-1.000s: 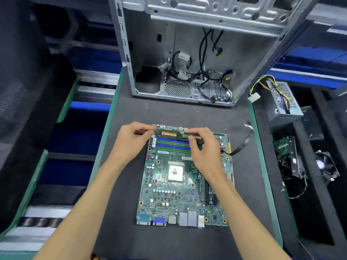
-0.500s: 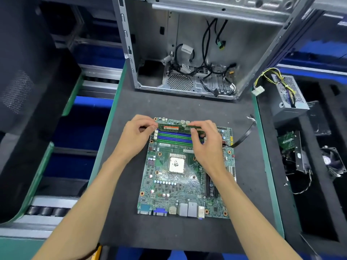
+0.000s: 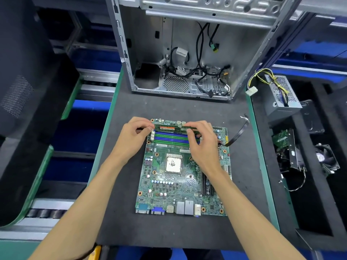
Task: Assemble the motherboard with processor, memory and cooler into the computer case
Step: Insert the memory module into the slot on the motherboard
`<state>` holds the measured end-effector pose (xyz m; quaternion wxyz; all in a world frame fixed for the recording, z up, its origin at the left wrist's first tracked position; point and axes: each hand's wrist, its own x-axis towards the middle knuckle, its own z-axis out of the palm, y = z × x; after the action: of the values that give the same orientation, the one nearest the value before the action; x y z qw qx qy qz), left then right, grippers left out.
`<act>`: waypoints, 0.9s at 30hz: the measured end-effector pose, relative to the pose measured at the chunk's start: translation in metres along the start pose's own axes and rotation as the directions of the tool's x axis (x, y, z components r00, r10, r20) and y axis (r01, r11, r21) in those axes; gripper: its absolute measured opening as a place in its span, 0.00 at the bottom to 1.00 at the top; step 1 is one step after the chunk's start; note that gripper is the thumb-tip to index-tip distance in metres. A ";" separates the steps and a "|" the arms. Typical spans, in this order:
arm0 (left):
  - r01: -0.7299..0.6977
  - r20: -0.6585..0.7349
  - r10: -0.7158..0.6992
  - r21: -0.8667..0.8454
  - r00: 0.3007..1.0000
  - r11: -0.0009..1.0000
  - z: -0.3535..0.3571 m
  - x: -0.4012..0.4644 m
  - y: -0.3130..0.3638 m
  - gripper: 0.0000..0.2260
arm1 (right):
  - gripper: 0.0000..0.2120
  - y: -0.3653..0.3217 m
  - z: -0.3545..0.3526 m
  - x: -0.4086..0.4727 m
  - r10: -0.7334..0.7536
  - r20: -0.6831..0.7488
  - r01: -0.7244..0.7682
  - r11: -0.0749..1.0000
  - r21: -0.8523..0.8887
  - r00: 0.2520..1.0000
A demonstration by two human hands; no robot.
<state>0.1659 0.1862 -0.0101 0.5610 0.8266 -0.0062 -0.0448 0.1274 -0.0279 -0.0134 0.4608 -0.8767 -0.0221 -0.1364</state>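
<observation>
Both bare forearms reach forward, converging. The left hand (image 3: pixel 133 135) and right hand (image 3: pixel 202 141) have curled fingers, each pinching one end of a slim green memory stick (image 3: pixel 170 128).

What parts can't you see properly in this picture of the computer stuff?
- Head view: both ends of the long green memory stick are covered by the left hand and right hand.
- Head view: the open silver metal computer case is cut off by the top edge.
- Head view: tiny print on the flat green motherboard is too small to read.
- Head view: the right forearm hides part of the board's right side.
</observation>
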 end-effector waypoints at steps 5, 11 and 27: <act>0.003 0.014 -0.003 0.010 1.000 1.000 -0.001 0.000 0.001 0.13 | 0.08 0.001 0.000 0.000 -0.002 -0.003 0.002 1.000 0.002 1.000; 0.017 0.026 -0.017 -0.005 1.000 1.000 -0.002 0.000 0.002 0.13 | 0.07 0.001 0.002 0.000 -0.029 -0.008 0.029 1.000 -0.003 1.000; -0.373 0.106 0.359 0.342 0.927 0.862 0.006 -0.007 0.036 0.11 | 0.09 0.004 0.005 -0.001 -0.144 -0.047 0.136 0.979 -0.151 0.988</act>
<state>0.1602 0.1675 0.0219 0.3999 0.8971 -0.1817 0.0482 0.1281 -0.0261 -0.0194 0.3845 -0.9002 -0.0603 -0.1951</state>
